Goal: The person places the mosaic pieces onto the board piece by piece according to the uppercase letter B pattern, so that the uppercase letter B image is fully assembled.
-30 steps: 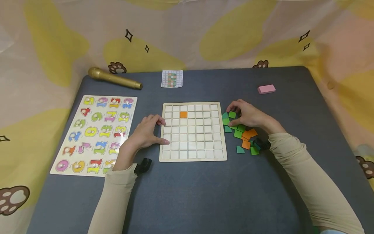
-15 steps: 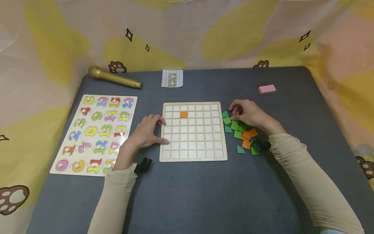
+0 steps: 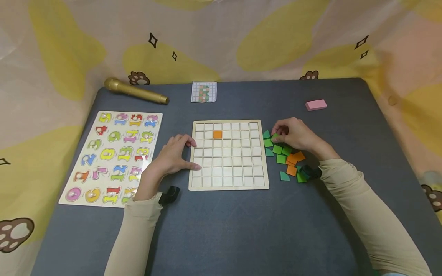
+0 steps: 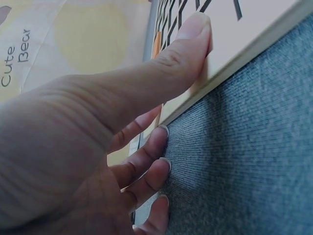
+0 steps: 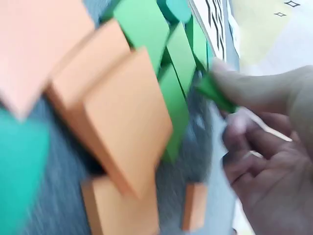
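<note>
A wooden grid board [image 3: 229,188] lies on the dark table with one orange square tile [image 3: 217,134] in its upper part. My left hand [image 3: 174,156] rests at the board's left edge, thumb laid on the frame and the other fingers loosely beside it. To the board's right, my right hand [image 3: 293,134] pinches a green tile [image 5: 216,93] between thumb and fingers, just over a loose pile. That pile has several green square tiles [image 3: 281,158], orange square tiles [image 3: 291,170] and darker green rounded-corner tiles [image 3: 284,176]; the right wrist and its camera partly cover it.
A number puzzle board [image 3: 108,155] lies at the left, partly behind my left forearm. Along the back are a gold microphone [image 3: 136,92], a small card with a coloured grid pattern [image 3: 203,92] and a pink block [image 3: 315,105]. A patterned cloth [image 3: 221,38] hangs behind the table.
My right hand has drawn slightly to the right from the pile's upper left, and a green tile now shows pinched in its fingers. The left hand stays put on the board's edge.
</note>
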The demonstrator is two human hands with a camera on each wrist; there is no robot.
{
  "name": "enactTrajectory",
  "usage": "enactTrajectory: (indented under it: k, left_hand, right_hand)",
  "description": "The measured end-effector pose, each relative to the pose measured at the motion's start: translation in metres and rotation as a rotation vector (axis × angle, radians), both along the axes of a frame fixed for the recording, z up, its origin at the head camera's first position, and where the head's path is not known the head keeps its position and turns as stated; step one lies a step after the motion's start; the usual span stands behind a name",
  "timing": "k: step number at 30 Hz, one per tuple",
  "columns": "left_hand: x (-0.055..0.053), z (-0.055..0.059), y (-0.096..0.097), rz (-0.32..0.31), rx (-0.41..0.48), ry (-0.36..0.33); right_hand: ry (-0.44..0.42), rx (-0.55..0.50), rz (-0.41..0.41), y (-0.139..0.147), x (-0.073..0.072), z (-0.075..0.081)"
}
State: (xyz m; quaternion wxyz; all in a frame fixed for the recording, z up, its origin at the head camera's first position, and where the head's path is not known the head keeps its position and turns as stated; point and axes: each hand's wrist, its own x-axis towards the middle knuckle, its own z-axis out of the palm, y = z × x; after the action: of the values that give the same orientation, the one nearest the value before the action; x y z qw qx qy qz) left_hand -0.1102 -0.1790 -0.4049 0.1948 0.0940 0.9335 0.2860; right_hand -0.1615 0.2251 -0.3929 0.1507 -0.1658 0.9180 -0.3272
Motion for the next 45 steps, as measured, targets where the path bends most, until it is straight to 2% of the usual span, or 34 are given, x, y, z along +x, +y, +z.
enactTrajectory:
  k: [4, 8, 11, 17, 20, 28, 41, 45]
  left_hand:
    - [0.0, 0.0, 0.0, 0.001, 0.002, -0.001]
    - [0.0, 0.0, 0.0, 0.001, -0.002, 0.001]
    - [0.0, 0.001, 0.0, 0.003, -0.006, -0.002]
    - [0.0, 0.003, 0.001, 0.008, -0.003, -0.006]
    - [0.0, 0.003, 0.001, 0.008, 0.001, -0.003]
    - [0.0, 0.002, 0.0, -0.004, 0.001, 0.012]
    - [0.001, 0.004, 0.0, 0.003, -0.003, 0.004]
    - [0.001, 0.004, 0.0, -0.001, 0.0, 0.013]
  right_hand:
    - [0.064, -0.127, -0.057, -0.013, -0.001, -0.006]
    - [0.031, -0.235, -0.101, -0.034, -0.002, -0.011]
    - [0.004, -0.265, -0.105, -0.052, -0.002, -0.014]
    - [0.025, -0.295, -0.082, -0.089, -0.003, -0.02]
    - [0.033, -0.3, -0.084, -0.104, -0.004, -0.021]
    - [0.023, -0.268, -0.157, -0.124, -0.01, -0.019]
    - [0.095, -0.17, -0.084, -0.127, -0.009, -0.019]
    - [0.081, -0.154, -0.042, -0.119, -0.01, -0.016]
